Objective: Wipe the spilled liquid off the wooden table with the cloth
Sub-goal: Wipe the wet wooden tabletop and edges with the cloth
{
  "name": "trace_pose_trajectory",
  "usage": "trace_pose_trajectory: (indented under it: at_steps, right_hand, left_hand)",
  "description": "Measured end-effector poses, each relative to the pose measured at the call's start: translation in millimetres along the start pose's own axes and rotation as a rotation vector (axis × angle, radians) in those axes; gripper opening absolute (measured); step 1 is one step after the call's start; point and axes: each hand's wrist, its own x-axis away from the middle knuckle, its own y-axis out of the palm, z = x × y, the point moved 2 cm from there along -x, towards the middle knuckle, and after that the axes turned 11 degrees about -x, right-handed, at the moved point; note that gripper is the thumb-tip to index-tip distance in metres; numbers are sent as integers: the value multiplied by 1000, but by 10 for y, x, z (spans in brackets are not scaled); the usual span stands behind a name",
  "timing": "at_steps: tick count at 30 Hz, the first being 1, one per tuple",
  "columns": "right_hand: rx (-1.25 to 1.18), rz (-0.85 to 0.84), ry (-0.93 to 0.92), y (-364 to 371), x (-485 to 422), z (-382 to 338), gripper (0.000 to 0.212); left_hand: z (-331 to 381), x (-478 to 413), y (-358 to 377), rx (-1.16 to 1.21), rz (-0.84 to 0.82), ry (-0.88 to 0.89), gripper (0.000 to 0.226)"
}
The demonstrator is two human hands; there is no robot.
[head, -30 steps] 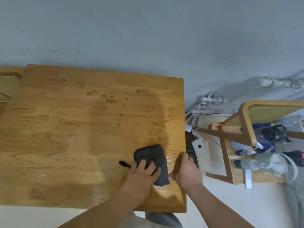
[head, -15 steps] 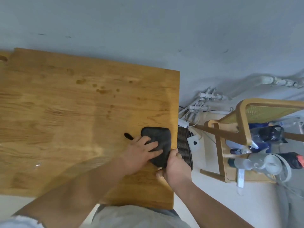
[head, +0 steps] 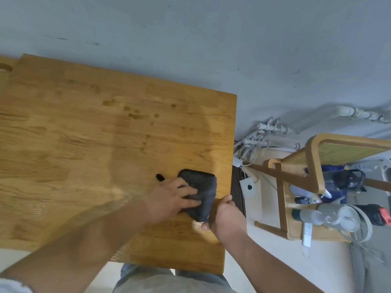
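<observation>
A dark grey folded cloth (head: 203, 187) lies on the wooden table (head: 84, 144) near its right edge. My left hand (head: 171, 199) presses flat on the cloth's left half, fingers spread over it. My right hand (head: 224, 216) sits at the table's right edge, touching the cloth's lower right corner; its fingers curl over the edge. Several dark liquid spots (head: 137, 115) dot the wood farther back, well beyond the cloth. A small black mark (head: 159, 177) lies just left of my left hand.
A wooden chair (head: 313, 166) with a cane back stands right of the table, holding bottles and dark gear (head: 338, 216). White pipes (head: 268, 132) and cables run along the grey wall. A dark grille (head: 238, 187) sits beside the table edge.
The cloth and both hands slid farther from me and toward the right edge a second ago; over the last half second they stay in nearly the same spot.
</observation>
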Motion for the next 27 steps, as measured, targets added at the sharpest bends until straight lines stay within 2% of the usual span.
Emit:
trace_pose_trajectory:
  at_steps: [1,2,5,7,8,9,12,13,15,18,20,22,24,25,27]
  right_hand:
    - [3,-2,12,-11,-5,-14,131]
    - [10,-1,15,-18,-13,-18,132]
    - [14,-10,15,-17,-4,-18,132]
    - [8,-5,17,11,19,0,132]
    - [-2,8,9,29,24,15,131]
    - [-15,18,-6,45,30,32,131]
    - [-47,41,-64,63,63,77,131]
    - [-70,41,-70,63,83,84,131]
    - [-121,25,-59,36,107,120,130]
    - [-315,-38,-73,-68,93,245,121]
    - [-553,-97,-64,-166,112,364,98]
    - [-796,-163,-50,-248,172,450,75]
    - [-940,-147,-22,-269,184,523,59]
    - [-974,-111,-13,-270,184,543,48]
    - [-1007,-26,-12,-247,198,558,34]
  left_hand:
    - [-201,28,11,-1,1,-19,57]
    - [-379,44,6,22,5,-115,59]
    - [-464,19,-86,61,-63,-647,60]
    - [-86,-106,-165,69,-139,-844,63]
    - [153,-169,-206,80,-142,-827,65]
    - [376,-195,-210,82,-116,-730,68]
    - [542,-37,-59,87,-74,-159,65]
    - [415,43,-8,48,-50,-79,62]
    - [92,137,29,0,-67,-171,62]
    - [-28,103,-84,51,-146,-561,60]
    - [149,-17,-184,85,-163,-791,61]
    - [421,-166,-254,121,-200,-921,63]
    - [718,-305,-289,122,-225,-914,65]
    - [867,-360,-297,108,-220,-831,66]
    - [1083,-383,-281,77,-192,-514,61]
